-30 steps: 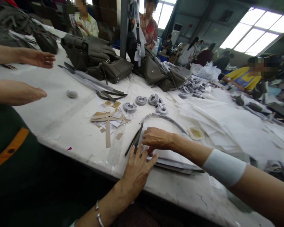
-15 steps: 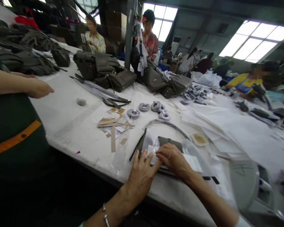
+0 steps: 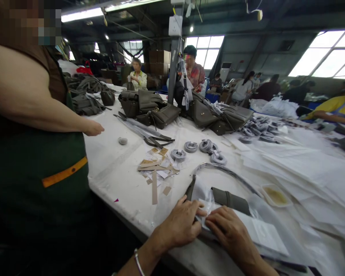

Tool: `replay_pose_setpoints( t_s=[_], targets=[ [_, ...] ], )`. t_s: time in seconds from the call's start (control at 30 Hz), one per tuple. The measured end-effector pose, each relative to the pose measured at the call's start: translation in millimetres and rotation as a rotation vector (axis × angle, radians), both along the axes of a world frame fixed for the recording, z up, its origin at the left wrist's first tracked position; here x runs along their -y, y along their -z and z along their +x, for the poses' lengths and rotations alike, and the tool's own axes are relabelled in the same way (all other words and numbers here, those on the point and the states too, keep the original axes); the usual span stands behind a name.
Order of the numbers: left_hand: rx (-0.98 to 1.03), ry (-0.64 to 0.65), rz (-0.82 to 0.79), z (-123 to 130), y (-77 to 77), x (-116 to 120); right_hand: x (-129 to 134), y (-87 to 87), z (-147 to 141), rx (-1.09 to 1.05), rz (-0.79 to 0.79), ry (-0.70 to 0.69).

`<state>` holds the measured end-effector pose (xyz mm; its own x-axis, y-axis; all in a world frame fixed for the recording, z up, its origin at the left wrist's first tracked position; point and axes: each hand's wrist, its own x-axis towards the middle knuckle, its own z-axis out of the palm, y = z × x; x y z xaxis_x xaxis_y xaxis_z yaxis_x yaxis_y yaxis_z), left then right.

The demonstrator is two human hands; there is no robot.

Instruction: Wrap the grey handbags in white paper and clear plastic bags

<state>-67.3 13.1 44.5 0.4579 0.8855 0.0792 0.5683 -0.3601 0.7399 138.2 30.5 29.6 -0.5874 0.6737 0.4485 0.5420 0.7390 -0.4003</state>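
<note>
In front of me at the table's edge lies a dark olive handbag [image 3: 230,200], partly covered by clear plastic wrap [image 3: 206,203] and white paper [image 3: 266,234]. Its wrapped handle [image 3: 228,171] arches away over the tabletop. My left hand [image 3: 181,222] is at the bag's left side, fingers bent and closed on the plastic wrap. Close beside it, my right hand [image 3: 231,232] pinches the same wrap at the bag's near side, its fingertips pressed together. The bag's near edge is hidden under both hands.
Cardboard scraps [image 3: 158,165] and several wrapped strap coils [image 3: 190,147] lie beyond the bag. A shallow tray [image 3: 276,194] with yellowish contents stands to the right, by paper sheets [image 3: 299,165]. Dark handbags [image 3: 166,115] are piled farther back. A person [image 3: 60,149] stands close on the left.
My view has turned left and up, so the table things sit lower and farther right. My left hand's spread fingers have bent in at the wrap. My right hand has moved nearer along the bag.
</note>
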Motion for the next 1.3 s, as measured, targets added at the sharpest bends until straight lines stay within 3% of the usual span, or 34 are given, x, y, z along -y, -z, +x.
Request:
replay_pose_setpoints(
  t_s=[0.1, 0.17, 0.27, 0.33, 0.47, 0.57, 0.7, 0.93, 1.1, 1.3],
  targets=[
    [0.115, 0.044, -0.090, -15, -7.5, -23, 1, 5.0, 0, -0.012, 0.011, -0.004],
    [0.101, -0.072, -0.069, -28, -9.1, -41, 1, 4.1, 0, -0.014, 0.012, -0.001],
    [-0.087, -0.365, 0.049, -51, -8.5, -73, 2, 3.7, 0, -0.016, 0.010, 0.004],
    [-0.178, -0.487, 0.089, -68, -8.2, -96, 2, 4.9, 0, -0.014, 0.005, 0.008],
    [-0.321, -0.630, 0.127, -93, -9.0, -136, 1, 6.7, 0, -0.012, 0.005, 0.009],
    [-0.430, -0.681, 0.109, -98, -7.5, -153, 1, 6.2, 0, -0.026, 0.004, 0.006],
    [-0.530, -0.650, 0.087, -83, -1.9, -157, 1, 4.4, -1, -0.046, -0.005, 0.009],
    [-0.557, -0.453, 0.111, -56, 3.0, -155, 2, 5.0, 0, -0.058, -0.024, 0.031],
    [-0.427, -0.388, 0.108, -67, 5.6, -153, 4, 5.6, -1, -0.072, -0.034, 0.047],
    [-0.255, -0.445, 0.121, -96, -3.7, -142, 3, 2.4, -2, -0.077, -0.017, 0.053]
  ],
)
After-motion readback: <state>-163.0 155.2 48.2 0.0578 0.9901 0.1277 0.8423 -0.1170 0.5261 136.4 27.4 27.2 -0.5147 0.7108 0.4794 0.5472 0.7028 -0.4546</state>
